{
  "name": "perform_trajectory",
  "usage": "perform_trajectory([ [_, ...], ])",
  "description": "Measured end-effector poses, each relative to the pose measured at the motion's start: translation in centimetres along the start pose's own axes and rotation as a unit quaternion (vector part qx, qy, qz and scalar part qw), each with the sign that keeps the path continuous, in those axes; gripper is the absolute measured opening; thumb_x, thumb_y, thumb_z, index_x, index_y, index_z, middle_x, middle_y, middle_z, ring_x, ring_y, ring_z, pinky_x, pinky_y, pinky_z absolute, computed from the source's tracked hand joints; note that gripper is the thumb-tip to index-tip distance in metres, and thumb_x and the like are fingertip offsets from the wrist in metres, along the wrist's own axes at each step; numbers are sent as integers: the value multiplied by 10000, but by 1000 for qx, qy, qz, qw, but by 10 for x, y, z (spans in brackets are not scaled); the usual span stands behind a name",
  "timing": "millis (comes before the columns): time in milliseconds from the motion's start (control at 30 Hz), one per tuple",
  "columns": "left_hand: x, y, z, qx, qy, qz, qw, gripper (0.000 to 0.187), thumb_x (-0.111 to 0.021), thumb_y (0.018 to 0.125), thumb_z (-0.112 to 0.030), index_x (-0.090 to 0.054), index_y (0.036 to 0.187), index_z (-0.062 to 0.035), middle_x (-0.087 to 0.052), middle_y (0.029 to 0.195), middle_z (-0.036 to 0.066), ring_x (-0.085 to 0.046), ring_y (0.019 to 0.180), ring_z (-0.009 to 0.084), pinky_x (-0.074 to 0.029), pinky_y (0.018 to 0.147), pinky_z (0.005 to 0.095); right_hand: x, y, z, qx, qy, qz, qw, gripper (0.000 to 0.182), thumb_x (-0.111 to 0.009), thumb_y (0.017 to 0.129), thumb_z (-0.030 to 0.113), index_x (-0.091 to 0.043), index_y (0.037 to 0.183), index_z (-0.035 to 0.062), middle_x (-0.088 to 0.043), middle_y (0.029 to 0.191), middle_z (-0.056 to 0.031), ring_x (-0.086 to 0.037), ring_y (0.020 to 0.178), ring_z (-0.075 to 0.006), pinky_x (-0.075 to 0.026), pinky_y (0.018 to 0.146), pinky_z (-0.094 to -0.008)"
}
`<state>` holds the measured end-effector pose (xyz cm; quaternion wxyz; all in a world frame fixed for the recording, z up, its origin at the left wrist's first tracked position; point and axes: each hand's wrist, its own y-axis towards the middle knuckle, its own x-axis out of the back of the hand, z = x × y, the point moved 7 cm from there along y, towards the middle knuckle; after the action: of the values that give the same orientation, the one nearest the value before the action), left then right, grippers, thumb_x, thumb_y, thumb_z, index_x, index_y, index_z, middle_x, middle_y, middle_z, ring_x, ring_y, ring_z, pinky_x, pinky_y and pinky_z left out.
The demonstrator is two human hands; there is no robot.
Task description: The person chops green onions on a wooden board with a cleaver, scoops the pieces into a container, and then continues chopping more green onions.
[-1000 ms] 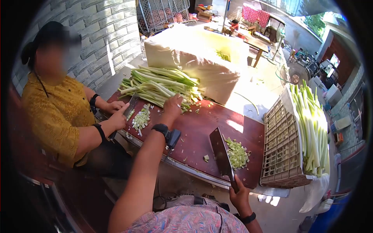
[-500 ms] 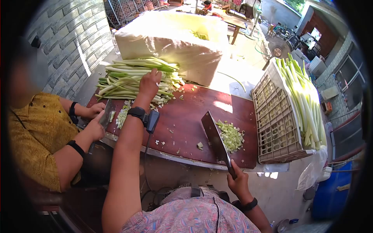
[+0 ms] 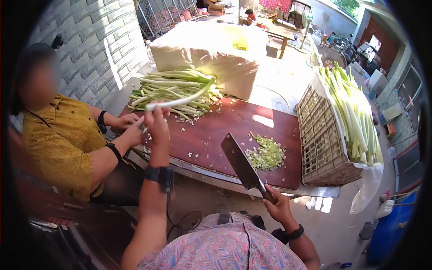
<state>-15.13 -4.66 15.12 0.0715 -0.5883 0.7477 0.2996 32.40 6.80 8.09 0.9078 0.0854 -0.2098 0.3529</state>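
Note:
My left hand (image 3: 158, 120) is raised over the left part of the red-brown board (image 3: 211, 135), its fingers closed on a green onion stalk (image 3: 184, 100). The stalk's green end reaches over the pile of green onions (image 3: 168, 85). In my right hand (image 3: 277, 204) is the handle of a cleaver (image 3: 241, 163), its blade above the board's front edge. Chopped green onion (image 3: 266, 154) lies in a heap just right of the blade. Small white bits are scattered near the pile.
A co-worker in a yellow shirt (image 3: 58, 144) sits at the left, hands at the board's left end. A large cloth-covered box (image 3: 202, 58) stands behind the pile. At the right, a plastic crate (image 3: 321, 135) holds long green onions (image 3: 351, 112).
My left hand has lifted away from the pile toward me, now with a stalk in it. The cleaver has shifted slightly left. The whole view has moved a little.

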Motion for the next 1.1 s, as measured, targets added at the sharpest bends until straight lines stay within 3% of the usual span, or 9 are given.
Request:
perform_trajectory([
  [67,36,-27,10,96,-68,-84,990,284,-517,977,-159,-487,1222,-19,-623,1091,126,-619,813,162,-503,751,283,1,0,-6,29,10,22,999,564,-658,803,-4,-537,1348,77,-642,797,-15,-547,560,-58,-451,509,-241],
  [133,67,-48,10,117,-104,-122,980,312,-519,985,-194,-477,1244,-25,-627,1099,125,-612,813,157,-490,758,281,7,0,-21,-111,45,30,992,564,-642,815,-3,-524,1361,77,-627,780,-22,-519,538,-48,-428,484,-235],
  [300,91,-81,-7,156,-131,-103,974,302,-517,990,-208,-490,1238,-38,-637,1074,116,-605,786,140,-481,737,267,26,11,-40,-122,119,-57,984,548,-631,826,15,-517,1360,47,-613,745,-1,-512,547,-47,-425,486,-219],
  [600,101,-114,36,263,-17,-133,955,166,-581,963,-222,-543,1060,-94,-652,898,40,-566,622,91,-469,586,251,26,13,-56,-160,191,-39,967,569,-621,841,6,-480,1389,64,-598,710,-12,-501,508,-56,-397,432,-211],
  [733,70,-100,-15,157,-87,-132,975,137,-589,958,-213,-543,1001,-92,-603,828,16,-499,577,69,-426,563,250,24,11,-60,-162,216,-43,962,570,-622,846,7,-475,1393,71,-597,703,-17,-491,490,-55,-393,423,-215],
  [800,24,-96,-90,-39,-20,2,999,163,-593,957,-211,-548,1015,-65,-601,849,22,-512,650,77,-437,619,251,24,11,-60,-164,212,-43,962,572,-623,845,7,-474,1394,73,-597,705,-17,-492,491,-56,-395,423,-215],
  [933,-47,-134,-182,-198,157,59,966,183,-606,930,-144,-567,1066,-27,-602,864,50,-541,734,150,-455,678,298,24,14,-66,-149,205,-39,967,597,-600,852,15,-426,1420,64,-583,643,-25,-500,421,-74,-370,363,-217],
  [1000,-107,-171,-208,-463,412,216,754,234,-619,875,-70,-600,1103,-21,-592,859,81,-544,789,242,-461,718,354,23,15,-67,-148,206,-40,967,598,-602,852,17,-428,1421,71,-582,643,-25,-502,425,-75,-370,363,-217],
  [1100,-135,-190,-138,-361,362,325,795,279,-632,819,-38,-642,1097,-65,-583,844,94,-556,794,286,-458,715,402,22,15,-76,-147,212,-45,965,601,-608,850,25,-432,1421,86,-584,645,-25,-510,434,-76,-372,365,-218],
])
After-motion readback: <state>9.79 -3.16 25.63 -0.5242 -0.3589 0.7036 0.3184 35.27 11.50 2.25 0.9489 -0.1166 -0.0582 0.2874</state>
